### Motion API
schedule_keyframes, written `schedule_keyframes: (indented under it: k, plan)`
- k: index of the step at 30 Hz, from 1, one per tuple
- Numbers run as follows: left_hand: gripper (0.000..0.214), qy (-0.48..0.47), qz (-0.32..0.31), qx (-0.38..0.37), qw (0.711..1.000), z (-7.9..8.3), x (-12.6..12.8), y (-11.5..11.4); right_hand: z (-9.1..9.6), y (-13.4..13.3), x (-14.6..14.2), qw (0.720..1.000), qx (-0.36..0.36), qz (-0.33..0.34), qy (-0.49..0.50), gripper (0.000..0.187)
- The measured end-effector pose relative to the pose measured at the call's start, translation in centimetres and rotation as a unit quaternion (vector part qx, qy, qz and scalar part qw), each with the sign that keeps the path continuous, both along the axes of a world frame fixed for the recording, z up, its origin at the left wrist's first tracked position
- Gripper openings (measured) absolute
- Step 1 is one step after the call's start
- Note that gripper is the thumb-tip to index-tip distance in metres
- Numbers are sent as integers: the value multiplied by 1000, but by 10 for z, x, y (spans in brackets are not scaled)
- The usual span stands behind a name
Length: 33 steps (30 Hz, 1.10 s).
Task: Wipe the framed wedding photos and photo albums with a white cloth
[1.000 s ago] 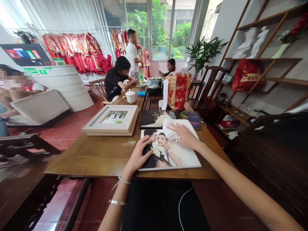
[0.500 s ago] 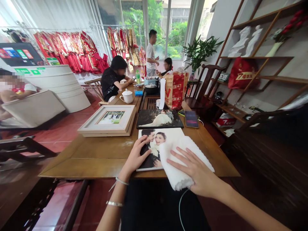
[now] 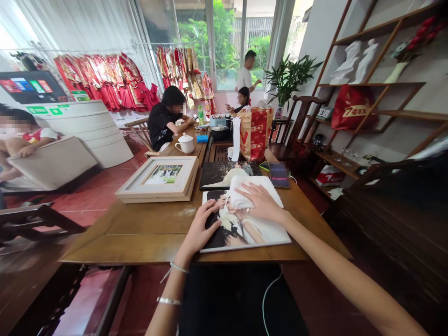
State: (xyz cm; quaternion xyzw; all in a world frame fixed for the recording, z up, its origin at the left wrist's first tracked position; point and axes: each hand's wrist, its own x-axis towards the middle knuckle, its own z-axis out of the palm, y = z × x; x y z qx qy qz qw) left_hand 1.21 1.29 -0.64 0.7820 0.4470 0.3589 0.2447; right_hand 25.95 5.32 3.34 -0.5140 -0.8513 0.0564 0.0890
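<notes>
A large wedding photo print [image 3: 259,231] lies flat at the near edge of the wooden table [image 3: 150,228]. My left hand [image 3: 200,229] rests on its left side, fingers spread and flat. My right hand [image 3: 261,201] presses a white folded cloth [image 3: 250,189] onto the far part of the print, fingers stretched over the cloth. A second, darker print [image 3: 219,172] lies just behind.
A stack of pale picture frames [image 3: 159,178] sits on the table's left. A phone [image 3: 279,174] lies behind the cloth, a red paper bag [image 3: 255,133] and a white teapot [image 3: 185,143] farther back. People sit at the far end. Wooden shelves stand at right.
My right hand has pushed the cloth from the print's near right corner up to its far edge. My left hand stays on the print's left side.
</notes>
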Motion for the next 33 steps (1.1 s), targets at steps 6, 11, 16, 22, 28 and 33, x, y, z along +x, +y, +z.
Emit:
schedule_keyframes:
  k: [6, 11, 16, 22, 28, 33]
  plan:
    - [35, -36, 9, -3, 999, -3, -1, 0, 0, -67, -23, 999, -18, 44, 14, 84]
    - [35, -46, 15, -2, 999, -5, -2, 0, 4, -132, -24, 993, -46, 99, 36, 95]
    - [36, -48, 13, 0, 999, -5, -3, 0, 5, -123, -10, 992, -62, 96, 62, 87]
    - [37, -48, 12, -4, 999, -3, -3, 0, 7, -53, -10, 997, -45, -21, 54, 72]
    - [37, -54, 7, -4, 999, -1, -1, 1, 9, -23, -39, 994, -40, -98, 41, 65]
    - [37, -68, 11, -8, 998, -2, -1, 0, 2, -59, -59, 999, -15, -27, 44, 76]
